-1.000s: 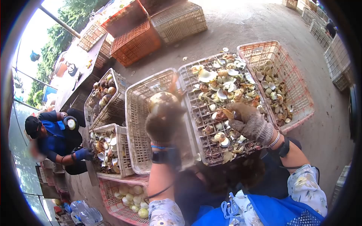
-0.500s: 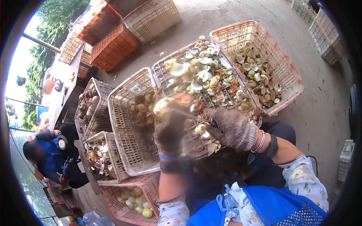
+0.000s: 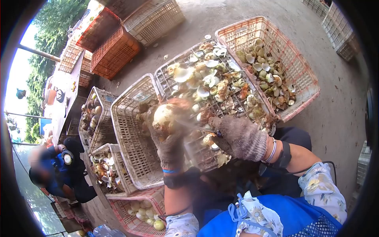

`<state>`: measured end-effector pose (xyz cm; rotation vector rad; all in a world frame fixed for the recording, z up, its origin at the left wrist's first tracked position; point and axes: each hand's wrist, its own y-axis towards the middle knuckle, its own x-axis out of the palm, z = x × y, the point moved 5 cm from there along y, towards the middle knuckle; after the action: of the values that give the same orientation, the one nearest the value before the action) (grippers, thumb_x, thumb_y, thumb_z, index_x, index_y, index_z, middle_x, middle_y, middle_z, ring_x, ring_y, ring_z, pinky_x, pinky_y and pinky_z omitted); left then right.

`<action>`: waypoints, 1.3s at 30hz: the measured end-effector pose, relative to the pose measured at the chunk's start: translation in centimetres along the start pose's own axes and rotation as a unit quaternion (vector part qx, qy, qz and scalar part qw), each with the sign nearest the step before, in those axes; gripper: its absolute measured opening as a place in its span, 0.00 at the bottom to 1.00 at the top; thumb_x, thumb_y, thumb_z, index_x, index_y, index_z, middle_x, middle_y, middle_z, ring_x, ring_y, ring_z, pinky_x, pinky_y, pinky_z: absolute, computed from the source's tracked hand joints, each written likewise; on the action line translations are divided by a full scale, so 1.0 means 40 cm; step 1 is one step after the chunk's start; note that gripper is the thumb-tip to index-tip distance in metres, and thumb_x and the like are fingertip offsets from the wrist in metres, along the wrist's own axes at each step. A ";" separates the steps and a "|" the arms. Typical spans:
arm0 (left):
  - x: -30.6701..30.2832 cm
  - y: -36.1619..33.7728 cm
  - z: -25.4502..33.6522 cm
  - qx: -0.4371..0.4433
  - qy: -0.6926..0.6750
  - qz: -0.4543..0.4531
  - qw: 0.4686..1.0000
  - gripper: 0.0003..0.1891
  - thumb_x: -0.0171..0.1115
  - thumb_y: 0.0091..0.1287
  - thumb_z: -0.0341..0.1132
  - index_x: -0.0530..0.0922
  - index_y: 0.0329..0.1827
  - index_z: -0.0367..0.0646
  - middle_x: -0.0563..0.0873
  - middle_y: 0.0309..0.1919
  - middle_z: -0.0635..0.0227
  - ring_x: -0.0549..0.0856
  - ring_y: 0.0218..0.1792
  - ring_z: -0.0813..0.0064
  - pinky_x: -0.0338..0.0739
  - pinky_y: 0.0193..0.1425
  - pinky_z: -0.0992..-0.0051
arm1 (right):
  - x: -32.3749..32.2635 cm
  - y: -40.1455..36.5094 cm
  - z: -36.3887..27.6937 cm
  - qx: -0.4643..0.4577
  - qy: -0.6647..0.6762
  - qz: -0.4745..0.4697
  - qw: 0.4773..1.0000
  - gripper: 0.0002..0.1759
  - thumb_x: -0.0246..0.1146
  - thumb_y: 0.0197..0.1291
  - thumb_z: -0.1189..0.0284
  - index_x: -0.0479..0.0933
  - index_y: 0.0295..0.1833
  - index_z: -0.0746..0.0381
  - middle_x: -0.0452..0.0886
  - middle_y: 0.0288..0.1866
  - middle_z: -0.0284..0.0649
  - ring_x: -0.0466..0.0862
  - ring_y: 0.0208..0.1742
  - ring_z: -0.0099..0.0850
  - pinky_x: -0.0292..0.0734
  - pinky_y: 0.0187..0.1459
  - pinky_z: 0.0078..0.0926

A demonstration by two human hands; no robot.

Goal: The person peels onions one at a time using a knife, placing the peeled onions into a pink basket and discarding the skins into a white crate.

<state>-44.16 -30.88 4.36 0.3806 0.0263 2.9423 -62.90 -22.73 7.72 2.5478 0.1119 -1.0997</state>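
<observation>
L hand [image 3: 167, 139] fingers grip partly peeled round fruit [image 3: 163, 115]; R hand [image 3: 239, 136] clamps knife [image 3: 196, 127]. Peel scraps [image 3: 213, 81] heaped, unpeeled ones [image 3: 91, 114] remain.

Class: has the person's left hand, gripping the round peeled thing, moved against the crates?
Yes. The left hand, with the round thing, shifted right: a second ago it hung over the white crate; now it straddles the edge of the grey crate.

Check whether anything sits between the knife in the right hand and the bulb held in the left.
Nothing visible does. The left hand grips the round bulb from below, and the knife in the right hand reaches across to the bulb's side, with nothing along the blade.
</observation>
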 end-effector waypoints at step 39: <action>-0.005 -0.010 -0.124 -0.036 0.257 -0.076 0.963 0.12 0.60 0.63 0.43 0.79 0.43 0.46 0.85 0.40 0.63 0.83 0.45 0.64 0.75 0.57 0.61 | 0.111 -0.011 0.147 0.240 0.359 -0.204 0.879 0.15 0.63 0.62 0.64 0.78 0.47 0.63 0.80 0.27 0.34 0.77 0.28 0.18 0.74 0.30 0.23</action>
<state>-45.16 -30.49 -0.52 -0.3838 0.0140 2.7916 -63.98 -24.72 0.70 3.3725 0.6654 -0.2258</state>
